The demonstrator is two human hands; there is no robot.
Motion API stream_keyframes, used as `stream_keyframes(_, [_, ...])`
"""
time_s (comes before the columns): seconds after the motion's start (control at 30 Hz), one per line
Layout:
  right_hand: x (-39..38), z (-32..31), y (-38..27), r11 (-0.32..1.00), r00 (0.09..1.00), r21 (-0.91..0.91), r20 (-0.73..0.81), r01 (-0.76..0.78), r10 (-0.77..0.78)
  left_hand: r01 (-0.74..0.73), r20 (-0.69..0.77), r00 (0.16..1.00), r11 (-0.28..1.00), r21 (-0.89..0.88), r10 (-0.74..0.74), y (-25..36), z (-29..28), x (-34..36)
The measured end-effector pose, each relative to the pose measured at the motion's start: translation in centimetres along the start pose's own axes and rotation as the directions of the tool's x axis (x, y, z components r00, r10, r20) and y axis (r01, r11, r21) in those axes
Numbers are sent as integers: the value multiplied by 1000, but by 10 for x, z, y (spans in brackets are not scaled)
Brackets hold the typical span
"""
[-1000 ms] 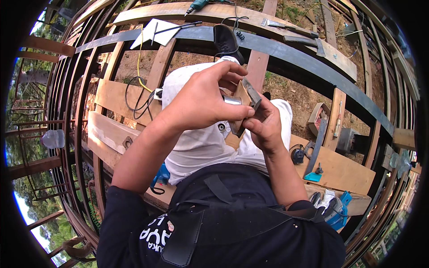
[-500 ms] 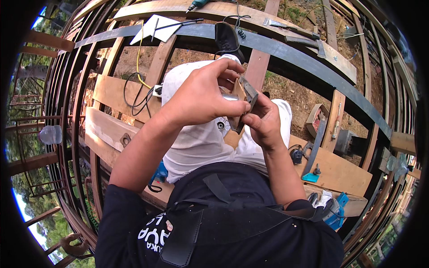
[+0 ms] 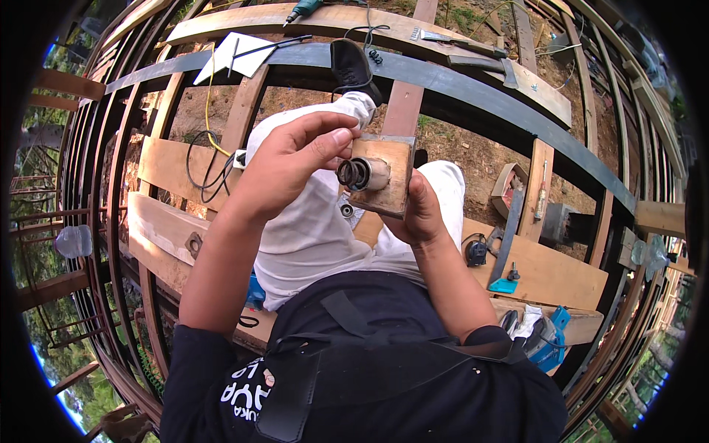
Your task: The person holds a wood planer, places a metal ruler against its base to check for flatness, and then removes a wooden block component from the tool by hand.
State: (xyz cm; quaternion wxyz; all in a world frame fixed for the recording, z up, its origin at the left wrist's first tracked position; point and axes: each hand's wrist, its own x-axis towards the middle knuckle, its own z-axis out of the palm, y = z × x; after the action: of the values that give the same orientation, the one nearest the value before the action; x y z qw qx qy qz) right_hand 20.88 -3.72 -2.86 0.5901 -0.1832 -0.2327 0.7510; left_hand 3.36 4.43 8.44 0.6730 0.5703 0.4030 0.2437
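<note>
A square wooden block (image 3: 396, 156) with a dark grey edge is held up over my lap. Out of its face sticks a short metal tube (image 3: 378, 176), and a dark coil spring (image 3: 350, 176) shows at the tube's open end. My right hand (image 3: 425, 214) grips the block from its lower right, the thumb along the side and the other fingers mostly hidden behind. At the block's upper left corner, my left hand (image 3: 295, 162) is closed, its thumb and fingertips together against the edge.
Planks and beams frame gaps over bare soil. A long grey metal strip (image 3: 473, 88) crosses ahead, with an axe (image 3: 491, 66) and a green power drill (image 3: 304, 9) beyond it. At right lie a teal-handled saw (image 3: 506, 284) and a blue power tool (image 3: 548, 345); cables (image 3: 214, 166) loop at left.
The block has turned so its wooden face and the tube's spring end now show. My left thumb and fingers have shifted from the tube to the block's upper corner. The view has shifted slightly.
</note>
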Motion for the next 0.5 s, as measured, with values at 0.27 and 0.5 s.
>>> stream_keyframes(0.27, [-5,5,8,997,999,54,-10,-46,47,-15,1,1000,971,-237,16,-9,-9,-7])
stream_keyframes(0.5, [-6,17,-7,887,979,417,131,-199,158,-164,23,984,954,-251,175,-28,1,-7])
